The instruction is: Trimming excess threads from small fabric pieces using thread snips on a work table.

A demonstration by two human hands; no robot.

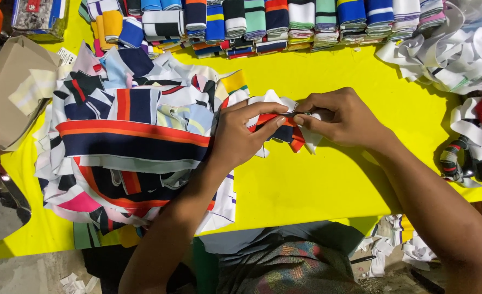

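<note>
- Left hand [240, 133] arched palm-down, fingers pinching the striped fabric piece [281, 129].
- Right hand [339, 117] curled inward, fingertips gripping the same piece above the yellow table [328, 179].

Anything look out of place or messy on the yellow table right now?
Nothing looks damaged or spilled. The folded striped pieces sit in a tidy row along the far edge; the loose striped fabric heap sprawls beside the left hand. Both hands pinch a small striped piece. Scraps lie on the floor beside the right hand's arm.

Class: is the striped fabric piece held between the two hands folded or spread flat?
Folded: the striped fabric piece is doubled over, pinched by left hand and right hand.
</note>
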